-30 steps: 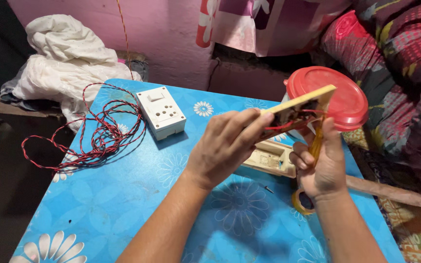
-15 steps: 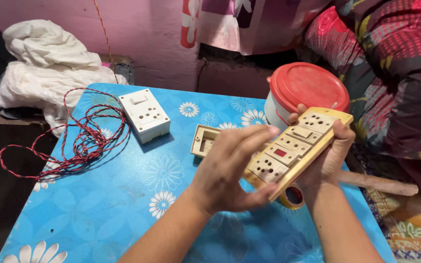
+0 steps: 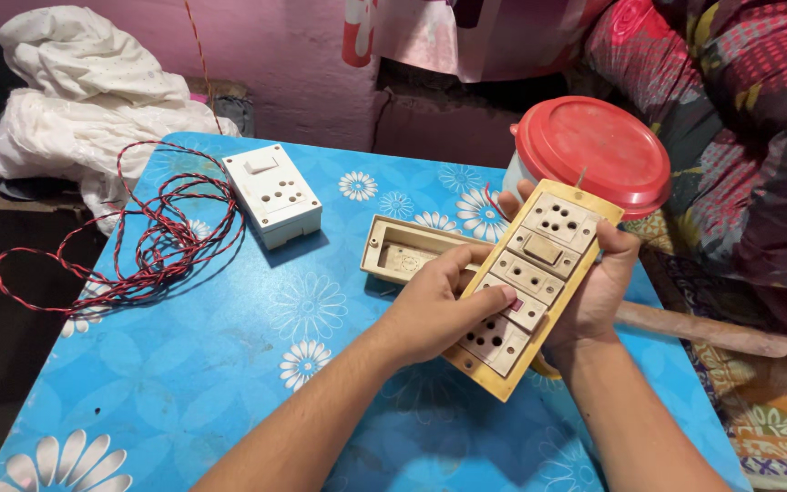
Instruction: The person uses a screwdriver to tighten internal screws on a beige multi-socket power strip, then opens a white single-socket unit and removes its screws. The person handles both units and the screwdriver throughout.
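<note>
The right hand sits behind the switch-and-socket plate, so its palm and the plate's back are hidden. The left hand covers the plate's 8 o'clock edge. The open box is partly masked at 3 o'clock. The white container shows only a sliver under its red lid. The white cloth runs off at 9 o'clock.

Switchboard worn matt plastic; table glossy printed covering; lid smooth plastic.
</note>
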